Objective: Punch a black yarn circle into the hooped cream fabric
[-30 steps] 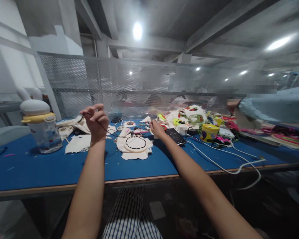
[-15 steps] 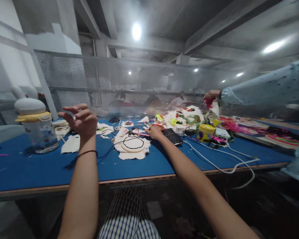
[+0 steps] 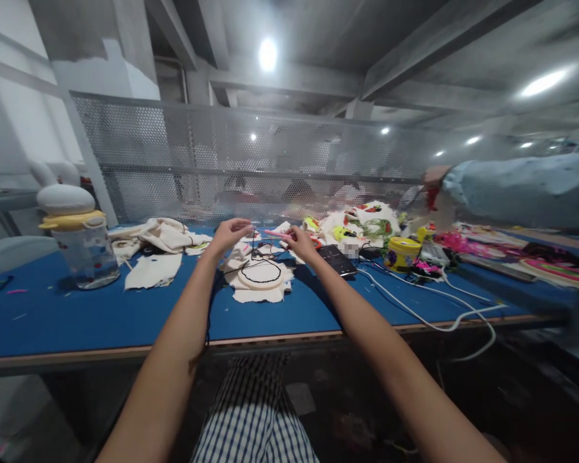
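A cream cloth in a round embroidery hoop (image 3: pixel 262 275), stitched with a black outline, lies on the blue table (image 3: pixel 101 315). My left hand (image 3: pixel 231 231) hovers just behind the hoop, its fingertips pinched on a black thread (image 3: pixel 252 247) that rises from the cloth. My right hand (image 3: pixel 300 244) is close beside it, fingers closed on a thin pink tool (image 3: pixel 276 234) that points toward my left hand. Both hands are above the table, a short gap between them.
A clear jar with a yellow lid (image 3: pixel 80 241) stands at the left, with cream cloth pieces (image 3: pixel 159 235) beside it. A phone (image 3: pixel 338 260), yellow tub (image 3: pixel 403 254), white cable (image 3: pixel 429 305) and colourful embroidery lie to the right. A co-worker's light-blue sleeve (image 3: pixel 516 193) reaches over there. Mesh partition behind.
My left hand, raised and open at the left, has swung right and down to the hoop and pinched the thread. My right hand lifted slightly with the pink tool.
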The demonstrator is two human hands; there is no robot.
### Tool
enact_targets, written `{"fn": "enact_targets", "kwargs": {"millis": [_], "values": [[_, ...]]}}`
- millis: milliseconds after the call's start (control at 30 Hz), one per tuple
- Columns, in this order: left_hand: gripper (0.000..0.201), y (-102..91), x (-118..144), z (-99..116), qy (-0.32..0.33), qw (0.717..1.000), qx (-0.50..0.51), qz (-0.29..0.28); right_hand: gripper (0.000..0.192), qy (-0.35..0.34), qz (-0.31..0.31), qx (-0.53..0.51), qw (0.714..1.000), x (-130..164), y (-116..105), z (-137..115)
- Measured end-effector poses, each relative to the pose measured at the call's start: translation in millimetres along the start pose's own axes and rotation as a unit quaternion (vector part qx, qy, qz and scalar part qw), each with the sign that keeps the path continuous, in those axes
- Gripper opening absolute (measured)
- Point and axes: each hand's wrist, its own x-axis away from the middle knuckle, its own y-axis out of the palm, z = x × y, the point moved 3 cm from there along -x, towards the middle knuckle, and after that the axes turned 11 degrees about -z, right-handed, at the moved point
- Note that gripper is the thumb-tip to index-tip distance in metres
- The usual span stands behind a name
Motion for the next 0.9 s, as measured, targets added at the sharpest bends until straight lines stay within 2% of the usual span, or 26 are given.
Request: {"fn": "enact_targets", "kwargs": {"millis": [33,100,200,300,433,533,667,767,833,900], "values": [[0.038,5.7,0.5,1.1,0.019,0.995,-0.096,0.008,0.010,-0.009,0.002,-0.055,0.998,-0.8,-2.4,-1.4],[0.041,14.7,3.3,5.7,0.056,0.959,-0.277,0.033,0.018,-0.027,-0.011,-0.138,0.990,-1.0,-6.2,-7.2],[0.044,27.9,6.9,13.1,0.098,0.894,-0.437,0.022,0.029,-0.040,-0.048,-0.221,0.973,2.4,-10.4,-20.2],[0.034,42.1,7.1,17.6,0.117,0.867,-0.483,-0.024,0.031,-0.043,-0.070,-0.285,0.955,7.1,-12.6,-32.1],[0.014,54.2,4.5,17.2,0.100,0.862,-0.492,-0.069,0.030,-0.034,-0.088,-0.316,0.944,9.3,-13.7,-38.2],[0.017,53.3,3.2,14.1,0.077,0.862,-0.495,-0.075,0.033,-0.024,-0.081,-0.317,0.945,8.8,-18.6,-36.7],[0.020,48.2,2.6,8.0,0.065,0.877,-0.466,-0.098,0.038,-0.013,-0.018,-0.320,0.947,7.6,-33.9,-30.5],[0.019,47.4,0.7,4.6,0.071,0.876,-0.464,-0.112,0.036,0.010,0.084,-0.294,0.952,7.5,-49.4,-21.8],[0.019,48.5,-1.5,3.6,0.077,0.874,-0.465,-0.117,0.036,0.022,0.160,-0.239,0.957,9.2,-59.6,-17.1],[0.018,50.7,-3.7,3.5,0.081,0.876,-0.456,-0.133,0.037,0.021,0.227,-0.135,0.964,13.0,-68.1,-17.3]]}}
